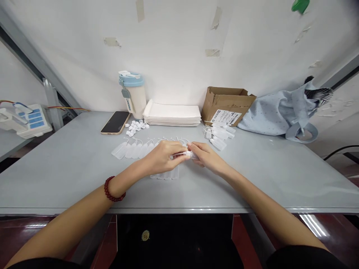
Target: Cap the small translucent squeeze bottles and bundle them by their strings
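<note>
My left hand is closed, thumb and fingers pinching the white cap of a small translucent plastic bottle. My right hand grips the body of that bottle, mostly hidden by the fingers. Both hands meet above the middle of the table. Behind and left of them lies a row of small translucent bottles with thin tubes at their tops. More such bottles lie under my left hand, partly covered. A loose group of bottles rests to the right, and a pile of small white caps to the left.
Along the back of the grey table stand a phone, a cream tumbler with a blue lid, a stack of white paper, an open cardboard box and a light blue cloth bag. A white wall rises behind.
</note>
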`<state>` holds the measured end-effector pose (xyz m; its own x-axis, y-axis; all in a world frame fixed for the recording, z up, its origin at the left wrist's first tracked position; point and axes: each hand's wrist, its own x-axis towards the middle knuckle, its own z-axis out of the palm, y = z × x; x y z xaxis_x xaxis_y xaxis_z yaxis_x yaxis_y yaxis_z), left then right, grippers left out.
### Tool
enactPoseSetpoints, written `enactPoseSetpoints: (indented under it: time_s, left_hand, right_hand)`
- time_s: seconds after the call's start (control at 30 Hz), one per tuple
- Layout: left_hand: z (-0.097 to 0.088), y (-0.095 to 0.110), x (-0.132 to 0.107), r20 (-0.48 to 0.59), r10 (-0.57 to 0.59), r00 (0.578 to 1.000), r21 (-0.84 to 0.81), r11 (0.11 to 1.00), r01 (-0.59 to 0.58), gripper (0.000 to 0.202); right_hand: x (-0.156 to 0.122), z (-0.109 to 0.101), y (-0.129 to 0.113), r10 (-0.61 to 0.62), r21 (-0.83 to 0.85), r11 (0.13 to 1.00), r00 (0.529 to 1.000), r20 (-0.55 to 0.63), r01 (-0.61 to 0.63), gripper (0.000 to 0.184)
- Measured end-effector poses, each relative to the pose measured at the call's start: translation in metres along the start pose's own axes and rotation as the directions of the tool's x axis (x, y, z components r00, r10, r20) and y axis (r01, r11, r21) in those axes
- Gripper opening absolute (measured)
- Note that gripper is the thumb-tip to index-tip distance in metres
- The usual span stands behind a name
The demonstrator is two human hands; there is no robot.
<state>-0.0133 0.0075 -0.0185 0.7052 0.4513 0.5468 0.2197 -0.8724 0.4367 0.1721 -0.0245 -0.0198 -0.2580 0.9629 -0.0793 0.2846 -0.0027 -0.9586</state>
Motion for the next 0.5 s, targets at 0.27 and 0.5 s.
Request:
enactPoseSetpoints:
  time_s: [0.27, 0.5]
  left_hand:
    - [-0.011, -0.010, 0.005, -0.072, -0.445, 0.893, -0.168, 0.888, 0.429, 0.028]
    - [-0.035, -0.047, 0.000, -0.214, -0.457, 0.863, 0.464, 0.730, 0.501, 0.031]
  right_hand:
    - [0.013, -0.025, 0.014, -0.501, -0.683, 0.640, 0.865, -0.023, 0.353, 0.029]
    - [0.046, -0.107, 0.057, -0.587, -0.842, 0.537, 0.696, -0.414, -0.048, 0.030]
